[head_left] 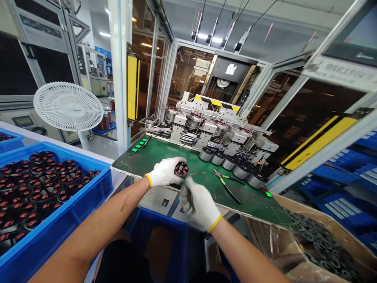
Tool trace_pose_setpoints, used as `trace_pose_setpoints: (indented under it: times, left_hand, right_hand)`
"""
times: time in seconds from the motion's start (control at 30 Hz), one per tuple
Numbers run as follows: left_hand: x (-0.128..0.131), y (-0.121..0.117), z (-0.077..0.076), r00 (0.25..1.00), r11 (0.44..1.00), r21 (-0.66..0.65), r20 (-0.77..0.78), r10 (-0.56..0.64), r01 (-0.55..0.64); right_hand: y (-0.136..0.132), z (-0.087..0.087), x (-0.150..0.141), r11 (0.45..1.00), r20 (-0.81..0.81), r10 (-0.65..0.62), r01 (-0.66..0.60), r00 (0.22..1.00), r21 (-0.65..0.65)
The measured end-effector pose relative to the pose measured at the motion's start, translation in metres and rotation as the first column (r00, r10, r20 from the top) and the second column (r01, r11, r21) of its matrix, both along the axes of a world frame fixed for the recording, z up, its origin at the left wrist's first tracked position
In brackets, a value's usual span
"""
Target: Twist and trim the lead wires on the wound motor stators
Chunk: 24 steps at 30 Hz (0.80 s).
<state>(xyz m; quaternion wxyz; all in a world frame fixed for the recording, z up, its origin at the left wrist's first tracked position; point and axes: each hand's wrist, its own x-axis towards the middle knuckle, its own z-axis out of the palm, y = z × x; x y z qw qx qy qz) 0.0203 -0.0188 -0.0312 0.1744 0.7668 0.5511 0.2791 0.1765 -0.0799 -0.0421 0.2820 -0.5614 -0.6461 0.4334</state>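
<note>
**A:** What's the scene at this station?

**B:** A silver multi-station machine [206, 125] stands behind a dark green bench board [200, 173]. To the left is a bright blue plastic crate [88, 204], packed with black-and-red wound coils [44, 177]. To the right, a brown cardboard box [324, 224] sits lower down.

**A:** And closer in, around the hands?

**B:** Above the board's edge, a white-gloved left hand [163, 172] is closed around one round black-and-red wound stator [181, 169]. The white-gloved right hand [200, 204] is narrowed just beneath it, its grey-stained fingertips [186, 196] blurred, so I can't tell whether they're touching it. Yellow-handled pliers [226, 186] lie on the board nearby, untouched.

**A:** What step is this, and what does the next move need?

**B:** It looks like hand inspection or finishing of that stator. Any next move needs the left hand's grip kept steady while the right hand's fingers work precisely.
</note>
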Motion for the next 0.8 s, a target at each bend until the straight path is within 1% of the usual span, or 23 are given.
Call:
trace_pose_setpoints:
  times: [0.03, 0.07, 0.1, 0.13, 0.17, 0.23, 0.27, 0.3, 0.33, 0.37, 0.4, 0.43, 0.47, 0.5, 0.53, 0.57, 0.6, 0.63, 0.67, 0.7, 0.73, 0.77, 0.8]
  left_hand:
    - [-0.001, -0.001, 0.001, 1.000, 1.000, -0.004, -0.002, -0.009, 0.009]
    - [-0.001, -0.001, 0.001, 1.000, 1.000, -0.005, -0.002, -0.012, 0.012]
    - [-0.002, -0.002, 0.001, 1.000, 1.000, -0.007, 0.000, -0.015, 0.015]
    - [-0.002, -0.001, 0.001, 1.000, 1.000, -0.008, 0.006, -0.019, 0.019]
    - [-0.003, -0.001, 0.000, 1.000, 1.000, -0.010, 0.013, -0.021, 0.021]
    - [-0.004, 0.001, -0.001, 0.999, 0.999, -0.018, 0.032, -0.031, 0.031]
    - [-0.005, 0.003, -0.002, 0.998, 0.999, -0.022, 0.048, -0.047, 0.049]
    - [-0.006, 0.005, -0.003, 0.995, 0.997, -0.023, 0.070, -0.076, 0.077]
    - [-0.007, 0.008, -0.004, 0.990, 0.994, -0.021, 0.096, -0.107, 0.110]
    - [-0.009, 0.011, -0.005, 0.983, 0.990, -0.017, 0.120, -0.139, 0.142]
    - [-0.010, 0.013, -0.006, 0.976, 0.985, -0.012, 0.138, -0.170, 0.173]
    - [-0.011, 0.016, -0.007, 0.969, 0.980, -0.008, 0.152, -0.194, 0.197]
    - [-0.012, 0.018, -0.009, 0.964, 0.976, -0.006, 0.161, -0.213, 0.216]
    - [-0.013, 0.020, -0.010, 0.957, 0.971, -0.006, 0.170, -0.233, 0.237]
    - [-0.014, 0.021, -0.010, 0.949, 0.966, -0.005, 0.183, -0.255, 0.260]
    - [-0.014, 0.021, -0.010, 0.940, 0.958, -0.004, 0.197, -0.280, 0.286]
    - [-0.014, 0.021, -0.010, 0.931, 0.951, -0.005, 0.207, -0.301, 0.309]
    - [-0.015, 0.021, -0.008, 0.924, 0.945, -0.009, 0.213, -0.318, 0.327]
    - [-0.015, 0.019, -0.007, 0.919, 0.940, -0.013, 0.215, -0.331, 0.342]
    - [-0.016, 0.018, -0.005, 0.915, 0.935, -0.017, 0.216, -0.341, 0.353]
    - [-0.016, 0.017, -0.002, 0.913, 0.933, -0.021, 0.217, -0.346, 0.359]
    - [-0.016, 0.016, 0.000, 0.911, 0.931, -0.024, 0.220, -0.350, 0.363]
    - [-0.016, 0.015, 0.001, 0.910, 0.931, -0.027, 0.224, -0.350, 0.364]
  right_hand:
    - [-0.012, -0.006, 0.000, 0.993, 0.114, 0.070, -0.080, 0.991, 0.087]
    - [-0.021, -0.011, 0.000, 0.968, 0.240, 0.114, -0.163, 0.964, 0.192]
    - [-0.028, -0.014, 0.000, 0.925, 0.359, 0.109, -0.227, 0.927, 0.305]
    - [-0.030, -0.016, 0.001, 0.868, 0.466, 0.038, -0.260, 0.884, 0.423]
    - [-0.027, -0.016, 0.002, 0.811, 0.549, -0.085, -0.262, 0.831, 0.523]
    - [-0.014, -0.014, 0.003, 0.699, 0.659, -0.363, -0.276, 0.658, 0.660]
    - [-0.005, -0.012, 0.004, 0.658, 0.682, -0.465, -0.295, 0.565, 0.693]
    - [0.003, -0.010, 0.004, 0.646, 0.692, -0.517, -0.301, 0.503, 0.702]
    - [0.009, -0.007, 0.004, 0.655, 0.703, -0.530, -0.298, 0.474, 0.694]
    - [0.014, -0.004, 0.004, 0.679, 0.708, -0.514, -0.274, 0.484, 0.681]
    - [0.016, -0.001, 0.003, 0.713, 0.686, -0.483, -0.210, 0.545, 0.669]
    - [0.017, 0.002, 0.002, 0.770, 0.613, -0.416, -0.099, 0.672, 0.630]
    - [0.017, 0.005, 0.000, 0.842, 0.472, -0.321, 0.019, 0.821, 0.539]
    - [0.016, 0.006, -0.001, 0.910, 0.273, -0.226, 0.102, 0.935, 0.401]
    - [0.015, 0.006, -0.003, 0.960, 0.080, -0.150, 0.126, 0.986, 0.250]
    - [0.014, 0.004, -0.005, 0.989, -0.099, -0.091, 0.102, 0.991, 0.109]
    - [0.012, 0.001, -0.007, 0.999, -0.266, -0.050, 0.050, 0.963, -0.008]
    - [0.011, -0.004, -0.010, 0.996, -0.422, -0.029, -0.012, 0.906, -0.093]
    - [0.009, -0.011, -0.012, 0.986, -0.573, -0.032, -0.066, 0.819, -0.150]
    - [0.006, -0.018, -0.015, 0.974, -0.723, -0.061, -0.117, 0.688, -0.194]
    - [0.003, -0.026, -0.017, 0.965, -0.826, -0.105, -0.145, 0.555, -0.219]
    - [0.000, -0.034, -0.018, 0.964, -0.874, -0.145, -0.133, 0.464, -0.230]
    - [-0.003, -0.043, -0.019, 0.969, -0.877, -0.172, -0.084, 0.448, -0.233]
